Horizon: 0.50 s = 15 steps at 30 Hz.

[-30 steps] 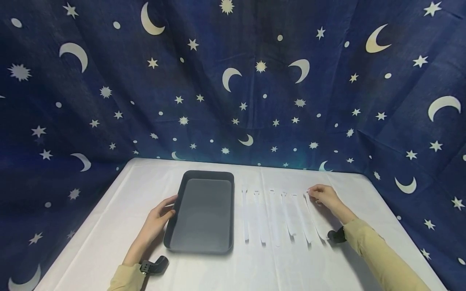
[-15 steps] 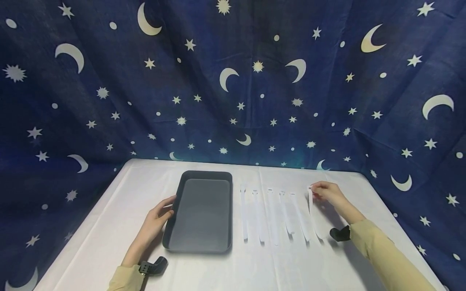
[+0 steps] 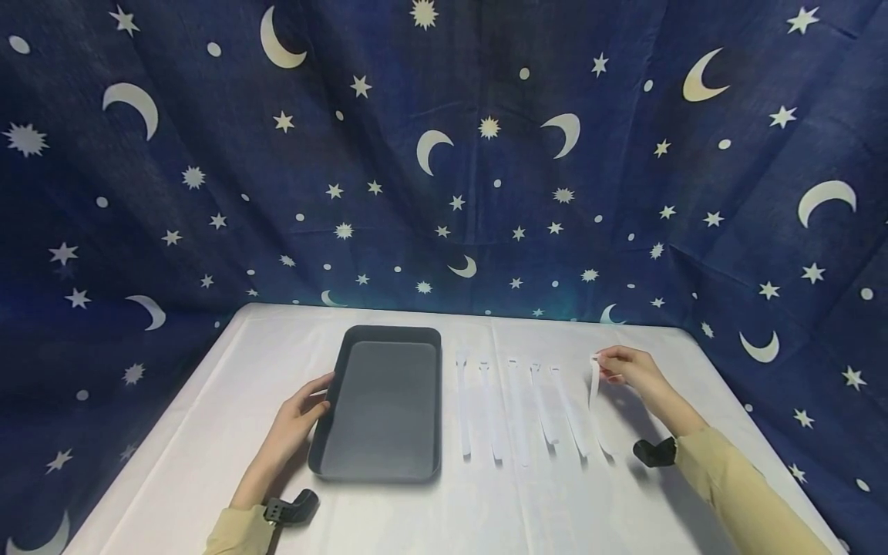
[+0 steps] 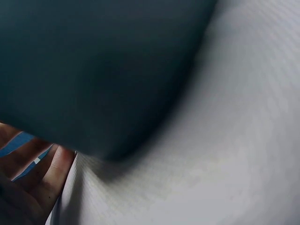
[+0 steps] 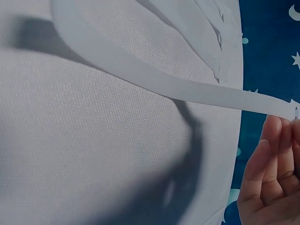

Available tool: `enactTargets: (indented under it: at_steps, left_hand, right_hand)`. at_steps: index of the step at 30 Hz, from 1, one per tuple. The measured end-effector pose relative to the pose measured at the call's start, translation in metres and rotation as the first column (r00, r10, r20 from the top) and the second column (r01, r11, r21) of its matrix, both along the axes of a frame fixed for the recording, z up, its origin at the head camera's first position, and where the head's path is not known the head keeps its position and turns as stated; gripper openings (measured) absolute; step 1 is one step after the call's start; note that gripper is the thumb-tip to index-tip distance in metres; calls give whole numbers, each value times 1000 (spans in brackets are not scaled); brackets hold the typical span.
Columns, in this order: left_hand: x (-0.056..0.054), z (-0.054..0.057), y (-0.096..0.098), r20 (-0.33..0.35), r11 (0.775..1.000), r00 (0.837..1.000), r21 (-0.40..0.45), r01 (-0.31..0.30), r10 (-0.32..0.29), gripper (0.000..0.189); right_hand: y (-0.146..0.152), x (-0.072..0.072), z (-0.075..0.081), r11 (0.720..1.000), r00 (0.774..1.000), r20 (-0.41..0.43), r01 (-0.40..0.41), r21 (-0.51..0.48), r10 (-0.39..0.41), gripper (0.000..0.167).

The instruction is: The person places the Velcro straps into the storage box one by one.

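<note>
My right hand pinches the top end of a thin white strip between thumb and fingertips. That end is raised off the table, and the strip hangs in a curve to its lower end on the cloth. In the right wrist view the strip bends across to the fingertips, its small slotted end just above them. Left of it lie several similar white strips, roughly side by side. My left hand rests its relaxed fingers against the left side of a dark grey rectangular tray.
The white-covered table ends at a dark blue curtain with moons and stars. The tray stands between my left hand and the strips. Several strips have curled lower ends.
My right hand has lifted the strip's top end and moved it slightly up and to the right, away from the other strips. The left hand and tray have stayed in place.
</note>
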<state>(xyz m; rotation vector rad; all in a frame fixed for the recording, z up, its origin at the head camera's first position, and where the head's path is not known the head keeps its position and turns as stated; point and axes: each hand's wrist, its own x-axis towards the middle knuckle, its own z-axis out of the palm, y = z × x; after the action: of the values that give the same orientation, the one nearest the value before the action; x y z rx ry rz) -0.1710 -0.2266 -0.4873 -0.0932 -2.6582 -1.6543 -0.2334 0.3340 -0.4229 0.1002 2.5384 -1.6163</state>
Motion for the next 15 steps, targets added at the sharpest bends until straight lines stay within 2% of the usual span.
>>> enactTargets:
  at_steps: [7, 15]
  left_hand:
    - [0, -1, 0, -2, 1000, 1000, 9, 4, -4, 49]
    - [-1, -2, 0, 22, 1000, 1000, 9, -1, 0, 50]
  right_hand:
    - [2, 7, 8, 1000, 998, -60, -2, -19, 1, 39]
    - [3, 13, 23, 998, 998, -68, -7, -65, 2, 9]
